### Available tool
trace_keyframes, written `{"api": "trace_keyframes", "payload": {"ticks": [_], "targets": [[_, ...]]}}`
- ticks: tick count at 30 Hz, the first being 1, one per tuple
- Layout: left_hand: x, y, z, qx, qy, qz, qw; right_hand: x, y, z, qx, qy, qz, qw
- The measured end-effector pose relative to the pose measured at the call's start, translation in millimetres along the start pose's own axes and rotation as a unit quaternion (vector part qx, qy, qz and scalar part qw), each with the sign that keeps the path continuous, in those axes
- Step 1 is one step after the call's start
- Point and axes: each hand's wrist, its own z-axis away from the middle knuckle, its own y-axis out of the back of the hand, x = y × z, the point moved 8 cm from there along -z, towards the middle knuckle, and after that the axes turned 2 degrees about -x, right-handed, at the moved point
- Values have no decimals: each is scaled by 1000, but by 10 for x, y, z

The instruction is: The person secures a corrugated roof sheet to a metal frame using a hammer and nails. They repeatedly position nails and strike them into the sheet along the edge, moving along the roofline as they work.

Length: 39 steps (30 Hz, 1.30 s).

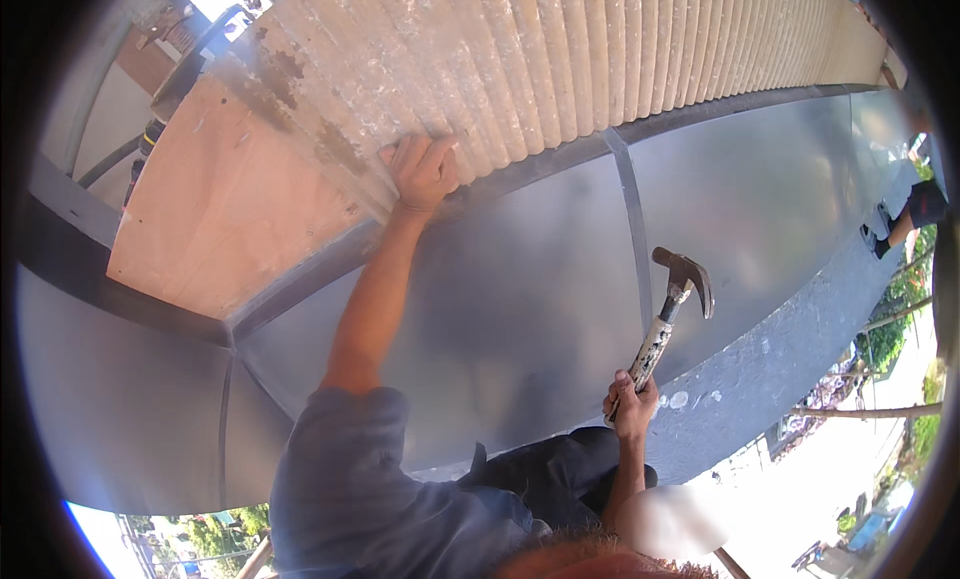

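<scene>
My right hand [632, 403] is wrapped round the lower handle of a claw hammer [652, 356]. The hammer's handle is worn, with flaking white paint, and its dark head points up and away from me over smooth grey metal panels. Further up and to the left, my left hand [420, 171] has its fingers curled at the near edge of a ribbed, corrugated sheet [520, 64]. The sheet is beige, with whitish marks and brown stains near its left end. Part of it lies over a bare plywood board [225, 199]. My left fingertips are partly hidden.
Grey metal panels [520, 309] with a dark frame bar [631, 224] slope below the sheet. A grey ledge [740, 389] runs along the right, beside a drop with greenery and poles [880, 412]. Another person's feet [875, 234] stand at the far right.
</scene>
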Motion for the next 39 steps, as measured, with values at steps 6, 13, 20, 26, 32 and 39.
{"api": "trace_keyframes", "payload": {"ticks": [6,13,20,26,32,39], "targets": [[-60,447,-537,-111,-7,152,982,233,582,1259,155,-225,97,957],[-806,350,-3094,-276,-79,44,957,973,1788,3545,209,-321,260,887],[-1258,282,-2757,-332,-17,181,926,996,1621,5906,442,-505,176,720],[-1214,-74,-2601,-348,-42,167,921,1328,628,6732,413,-574,84,702],[-1601,-335,-2460,-392,-39,164,904,547,-222,6269,415,-552,-55,721],[-1394,-211,-2697,-486,64,241,837,1267,-816,6516,440,-531,-102,716]]}}
